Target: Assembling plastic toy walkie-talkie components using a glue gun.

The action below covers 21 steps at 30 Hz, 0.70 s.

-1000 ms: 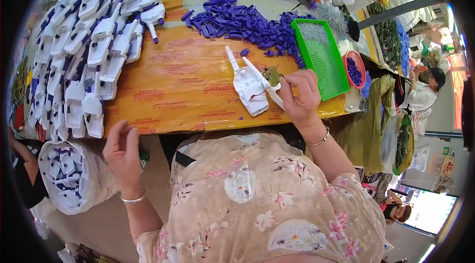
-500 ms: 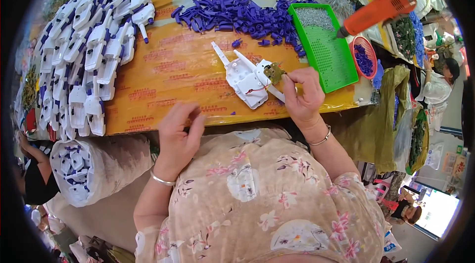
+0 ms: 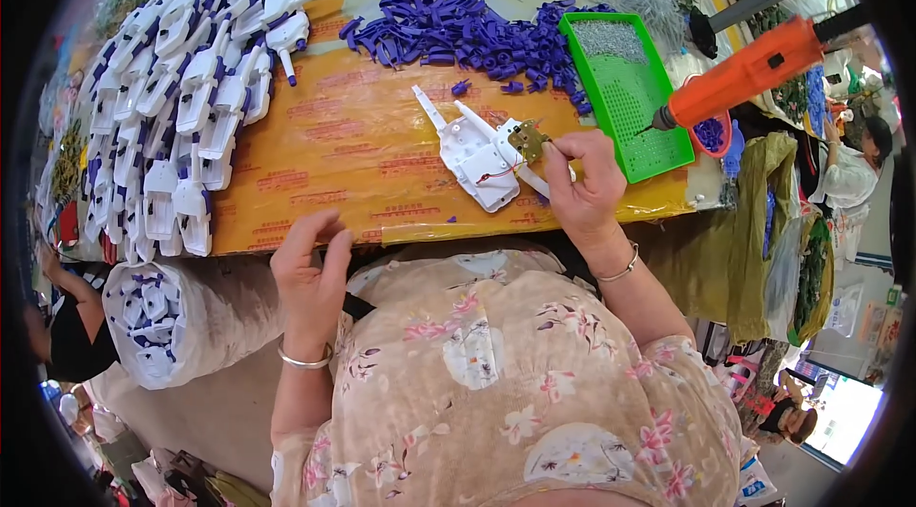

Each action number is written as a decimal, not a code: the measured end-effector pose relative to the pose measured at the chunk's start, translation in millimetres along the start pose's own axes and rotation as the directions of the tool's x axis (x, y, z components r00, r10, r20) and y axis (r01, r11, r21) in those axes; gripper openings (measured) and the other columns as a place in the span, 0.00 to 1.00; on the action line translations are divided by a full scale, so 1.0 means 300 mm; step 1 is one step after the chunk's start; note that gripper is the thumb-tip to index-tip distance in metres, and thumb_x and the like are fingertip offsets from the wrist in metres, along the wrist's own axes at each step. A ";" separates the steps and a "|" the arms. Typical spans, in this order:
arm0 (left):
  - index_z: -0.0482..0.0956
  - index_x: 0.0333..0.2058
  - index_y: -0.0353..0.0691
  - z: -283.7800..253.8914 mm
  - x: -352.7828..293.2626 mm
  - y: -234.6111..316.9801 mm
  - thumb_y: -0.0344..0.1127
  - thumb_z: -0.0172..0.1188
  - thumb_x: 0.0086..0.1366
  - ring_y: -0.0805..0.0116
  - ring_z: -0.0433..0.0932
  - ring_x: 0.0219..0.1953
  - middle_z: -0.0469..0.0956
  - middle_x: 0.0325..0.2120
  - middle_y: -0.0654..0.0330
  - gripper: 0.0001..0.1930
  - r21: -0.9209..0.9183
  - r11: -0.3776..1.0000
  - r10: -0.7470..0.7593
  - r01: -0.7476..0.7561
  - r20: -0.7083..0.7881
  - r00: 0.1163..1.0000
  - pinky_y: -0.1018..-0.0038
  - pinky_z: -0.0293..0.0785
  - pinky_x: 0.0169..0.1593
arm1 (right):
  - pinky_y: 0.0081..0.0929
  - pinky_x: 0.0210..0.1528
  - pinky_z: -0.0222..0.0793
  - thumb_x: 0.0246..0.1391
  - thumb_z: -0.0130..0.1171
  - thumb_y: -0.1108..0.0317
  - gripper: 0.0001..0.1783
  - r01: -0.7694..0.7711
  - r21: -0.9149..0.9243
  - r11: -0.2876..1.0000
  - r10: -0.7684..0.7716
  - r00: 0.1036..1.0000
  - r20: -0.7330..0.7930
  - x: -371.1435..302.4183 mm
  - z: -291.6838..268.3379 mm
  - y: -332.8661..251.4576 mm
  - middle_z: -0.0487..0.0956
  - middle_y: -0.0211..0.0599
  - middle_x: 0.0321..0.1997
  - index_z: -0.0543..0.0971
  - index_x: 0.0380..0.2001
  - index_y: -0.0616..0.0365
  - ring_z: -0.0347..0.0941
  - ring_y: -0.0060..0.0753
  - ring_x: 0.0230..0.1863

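My right hand (image 3: 587, 185) pinches the edge of a small olive-green circuit board (image 3: 526, 140) between thumb and fingertips. The board sits over the end of a white plastic housing (image 3: 480, 170), which lies on the table with its hollow side up and two prongs pointing away from me. Thin red wires run from the board into the housing. My left hand (image 3: 310, 264) hovers at the table's front edge, thumb and fingers apart, with nothing in it. Beyond the housing lies a heap of small purple plastic parts (image 3: 458, 30).
Many white housings with purple tips (image 3: 176, 97) are piled at the left. A green tray (image 3: 634, 78) of screws stands right, with an orange electric screwdriver (image 3: 744, 73) hanging over it. Beside it is a red basket (image 3: 727, 140). A white sack (image 3: 191, 326) of parts stands below the table edge.
My left hand has moved a little left and its fingers have spread. The screwdriver has swung lower and toward the right. My right hand keeps its pinch on the circuit board.
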<state>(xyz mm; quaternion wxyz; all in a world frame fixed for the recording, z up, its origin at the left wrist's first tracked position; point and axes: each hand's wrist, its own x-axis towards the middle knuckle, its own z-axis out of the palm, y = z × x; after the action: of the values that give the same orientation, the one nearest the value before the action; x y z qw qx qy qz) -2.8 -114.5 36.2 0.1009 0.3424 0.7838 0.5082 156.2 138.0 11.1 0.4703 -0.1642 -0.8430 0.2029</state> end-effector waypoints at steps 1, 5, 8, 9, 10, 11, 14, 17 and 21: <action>0.74 0.36 0.30 -0.013 -0.012 -0.010 0.21 0.58 0.54 0.71 0.75 0.29 0.75 0.26 0.58 0.09 -0.031 0.998 -0.052 0.051 -0.031 0.998 0.79 0.70 0.35 | 0.28 0.28 0.61 0.39 0.61 0.82 0.09 -0.017 0.013 1.000 0.017 1.000 -0.002 0.002 0.002 -0.002 0.73 0.33 0.23 0.73 0.24 0.57 0.68 0.34 0.24; 0.74 0.36 0.30 -0.028 -0.040 -0.027 0.21 0.58 0.54 0.72 0.74 0.29 0.74 0.25 0.59 0.09 -0.073 0.991 -0.117 0.113 -0.055 0.992 0.79 0.69 0.36 | 0.26 0.29 0.62 0.43 0.59 0.82 0.07 -0.113 0.095 0.989 0.110 0.993 0.041 0.014 0.012 -0.027 0.73 0.36 0.24 0.73 0.25 0.60 0.67 0.33 0.25; 0.74 0.35 0.30 -0.014 -0.038 -0.018 0.21 0.57 0.54 0.72 0.74 0.28 0.74 0.25 0.58 0.08 -0.076 0.994 -0.086 0.082 -0.054 0.995 0.79 0.70 0.35 | 0.22 0.30 0.64 0.47 0.57 0.82 0.05 -0.216 0.204 0.955 0.202 0.975 0.088 0.049 0.028 -0.050 0.72 0.36 0.25 0.73 0.26 0.61 0.68 0.30 0.26; 0.74 0.35 0.30 -0.005 -0.029 -0.010 0.21 0.58 0.54 0.71 0.74 0.28 0.75 0.25 0.58 0.09 -0.088 0.995 -0.049 0.045 -0.043 0.998 0.79 0.70 0.35 | 0.22 0.30 0.64 0.47 0.57 0.82 0.05 -0.203 0.205 0.957 0.189 0.978 0.089 0.072 0.032 -0.063 0.72 0.36 0.25 0.73 0.26 0.61 0.68 0.30 0.26; 0.74 0.36 0.29 0.001 -0.021 0.000 0.21 0.58 0.54 0.71 0.74 0.28 0.75 0.25 0.57 0.09 -0.101 0.995 -0.010 0.007 -0.030 0.999 0.79 0.70 0.35 | 0.20 0.31 0.64 0.48 0.57 0.82 0.05 -0.193 0.238 0.952 0.178 0.981 0.081 0.100 0.036 -0.081 0.72 0.35 0.25 0.73 0.27 0.61 0.68 0.27 0.27; 0.74 0.35 0.30 0.001 -0.013 0.012 0.21 0.58 0.54 0.70 0.75 0.28 0.75 0.25 0.56 0.09 -0.100 0.995 0.004 -0.005 -0.011 1.000 0.78 0.70 0.35 | 0.18 0.32 0.65 0.49 0.56 0.81 0.04 -0.182 0.269 0.946 0.168 0.983 0.072 0.121 0.040 -0.091 0.72 0.34 0.26 0.73 0.28 0.61 0.68 0.24 0.28; 0.75 0.35 0.30 0.007 0.001 0.037 0.21 0.58 0.53 0.69 0.75 0.27 0.74 0.25 0.56 0.08 -0.124 0.991 0.056 -0.057 -0.014 0.998 0.78 0.71 0.34 | 0.16 0.34 0.65 0.49 0.55 0.83 0.06 -0.203 0.375 0.904 0.199 0.979 0.050 0.164 0.061 -0.090 0.73 0.31 0.27 0.73 0.29 0.62 0.68 0.20 0.30; 0.74 0.35 0.31 -0.010 -0.044 0.037 0.21 0.57 0.54 0.73 0.73 0.28 0.75 0.26 0.58 0.08 -0.125 0.992 0.007 -0.014 -0.055 0.998 0.79 0.70 0.35 | 0.16 0.35 0.65 0.49 0.54 0.84 0.06 -0.226 0.389 0.893 0.225 0.973 0.048 0.186 0.095 -0.097 0.74 0.30 0.29 0.73 0.30 0.62 0.68 0.20 0.31; 0.75 0.33 0.32 -0.059 -0.096 -0.033 0.24 0.60 0.52 0.69 0.74 0.26 0.75 0.24 0.56 0.08 -0.066 0.998 0.002 -0.014 -0.174 0.985 0.77 0.70 0.31 | 0.19 0.40 0.69 0.52 0.52 0.83 0.06 -0.189 0.298 0.936 0.146 0.976 0.159 0.183 0.110 -0.135 0.75 0.33 0.34 0.75 0.32 0.64 0.71 0.22 0.34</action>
<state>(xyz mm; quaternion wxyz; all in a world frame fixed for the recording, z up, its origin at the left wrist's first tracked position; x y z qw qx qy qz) 5.4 -148.3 30.4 0.0413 0.2962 0.7708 0.5625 96.7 122.4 55.4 0.4134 -0.1453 -0.8132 0.3831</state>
